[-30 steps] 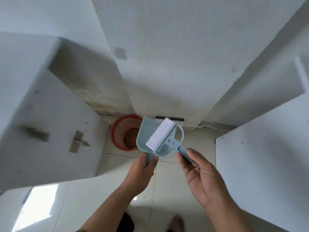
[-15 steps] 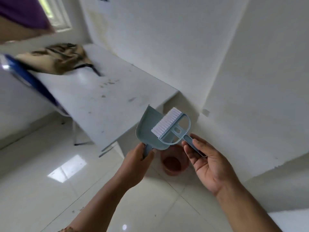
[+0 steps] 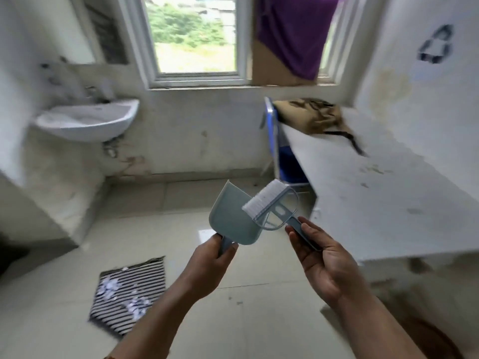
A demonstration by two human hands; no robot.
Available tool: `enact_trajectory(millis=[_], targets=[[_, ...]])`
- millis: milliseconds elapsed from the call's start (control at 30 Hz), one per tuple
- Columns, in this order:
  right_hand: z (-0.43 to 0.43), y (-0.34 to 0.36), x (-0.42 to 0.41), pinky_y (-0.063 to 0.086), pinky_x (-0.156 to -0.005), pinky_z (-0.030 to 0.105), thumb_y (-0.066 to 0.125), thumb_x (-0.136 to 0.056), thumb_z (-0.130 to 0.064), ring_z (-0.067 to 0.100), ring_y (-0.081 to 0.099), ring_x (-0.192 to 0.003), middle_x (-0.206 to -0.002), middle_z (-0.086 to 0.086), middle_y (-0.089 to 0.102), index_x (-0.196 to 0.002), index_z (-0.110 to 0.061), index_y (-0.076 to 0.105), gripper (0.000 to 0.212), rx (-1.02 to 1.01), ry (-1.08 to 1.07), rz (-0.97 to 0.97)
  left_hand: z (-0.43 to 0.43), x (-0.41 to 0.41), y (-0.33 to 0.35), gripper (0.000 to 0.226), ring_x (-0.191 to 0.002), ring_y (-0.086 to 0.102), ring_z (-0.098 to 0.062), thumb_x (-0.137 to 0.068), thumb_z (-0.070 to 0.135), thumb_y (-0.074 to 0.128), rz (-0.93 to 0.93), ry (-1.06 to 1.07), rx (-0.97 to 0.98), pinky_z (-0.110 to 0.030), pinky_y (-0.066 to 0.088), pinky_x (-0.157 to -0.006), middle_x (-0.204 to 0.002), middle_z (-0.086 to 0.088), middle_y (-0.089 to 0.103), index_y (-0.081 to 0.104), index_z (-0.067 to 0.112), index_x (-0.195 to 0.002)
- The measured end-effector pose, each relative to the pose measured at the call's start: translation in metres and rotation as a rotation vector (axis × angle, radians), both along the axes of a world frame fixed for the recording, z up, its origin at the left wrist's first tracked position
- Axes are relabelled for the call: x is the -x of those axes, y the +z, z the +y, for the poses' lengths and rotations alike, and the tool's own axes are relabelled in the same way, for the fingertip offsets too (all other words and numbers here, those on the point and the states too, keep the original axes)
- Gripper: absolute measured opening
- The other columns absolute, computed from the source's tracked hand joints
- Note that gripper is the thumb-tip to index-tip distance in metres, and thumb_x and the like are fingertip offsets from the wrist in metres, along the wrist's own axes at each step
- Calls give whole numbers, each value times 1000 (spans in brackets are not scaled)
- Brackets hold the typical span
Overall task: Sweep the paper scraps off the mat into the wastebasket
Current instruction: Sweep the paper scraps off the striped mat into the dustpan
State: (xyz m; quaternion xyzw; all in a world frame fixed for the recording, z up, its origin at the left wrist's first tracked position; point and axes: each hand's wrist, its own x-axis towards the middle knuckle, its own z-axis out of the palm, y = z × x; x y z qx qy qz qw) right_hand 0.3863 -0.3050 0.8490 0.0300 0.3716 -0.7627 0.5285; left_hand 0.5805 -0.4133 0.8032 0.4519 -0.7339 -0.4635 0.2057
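Blur softens most of the room, so fine detail is hard to read. At about 9 o'clock a white washbasin (image 3: pixel 88 120) hangs on the stained wall, the tap above it smeared out of shape. At 7 o'clock a black-and-white striped mat (image 3: pixel 145 278) lies on the tiled floor (image 3: pixel 259 307), and on it are two loose clusters of white paper scraps (image 3: pixel 110 288), their single pieces too blurred to count; the mat's near corner fades into the blur. Near the centre the left hand (image 3: pixel 207 270) is clenched around the short handle of a pale blue dustpan (image 3: pixel 230 218), which stands raised with its open mouth toward 12 o'clock; the handle is almost wholly hidden inside the fist. Just to the right, the right hand (image 3: pixel 324 263) lies palm up, fingers curled loosely around the handle of a matching hand brush (image 3: pixel 272 203), whose white bristles overlap the dustpan's right edge; whether brush and pan touch cannot be told. At 12 o'clock a window (image 3: pixel 194 37) shows greenery, and beside it hangs a purple cloth (image 3: pixel 293 32) cut off by the top edge. At 2 o'clock a white desk (image 3: pixel 375 203) runs along the wall with a crumpled tan bag (image 3: pixel 311 115) at its far end and a blue chair (image 3: pixel 274 141) tucked against it. The wastebasket cannot be made out.
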Motion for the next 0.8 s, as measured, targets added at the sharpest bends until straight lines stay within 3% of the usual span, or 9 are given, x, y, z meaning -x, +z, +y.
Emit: enact_trajectory(millis=[233, 433, 533, 667, 800], targets=[[-145, -16, -130, 61, -67, 30, 54, -93, 5, 33, 74, -87, -102, 26, 73, -107, 7, 66, 18, -60, 320, 5, -75, -163, -17, 26, -66, 52, -17, -97, 37, 55, -125, 343, 7, -34, 41, -60, -76, -3, 65, 58, 14, -87], [-243, -32, -211, 62, -75, 35, 55, -87, 14, 37, 73, -90, -99, 30, 71, -108, 12, 63, 22, -86, 579, 1, -99, -256, -42, 29, -72, 57, -17, -98, 41, 53, -228, 633, -90, -33, 45, -64, -80, 0, 63, 56, 14, -87], [-292, -42, -239, 60, -81, 37, 55, -86, 16, 36, 73, -92, -103, 31, 70, -101, 17, 65, 18, -104, 746, -11, -114, -275, -53, 26, -64, 49, -9, -100, 39, 50, -211, 747, -164, -26, 38, -54, -75, 4, 55, 53, 16, -88], [-365, -61, -266, 59, -81, 40, 51, -88, 18, 35, 74, -85, -93, 32, 71, -77, 20, 71, 22, -165, 997, -18, -144, -278, -71, 22, -58, 44, -8, -101, 39, 47, -151, 917, -246, -25, 35, -51, -71, 6, 52, 49, 22, -86], [-443, -83, -280, 59, -75, 39, 46, -92, 14, 33, 75, -73, -87, 32, 71, -95, 22, 59, 15, -273, 1255, -30, -168, -259, -98, 24, -55, 39, -7, -101, 37, 47, -120, 1141, -334, -27, 32, -52, -66, 9, 47, 46, 23, -81]])
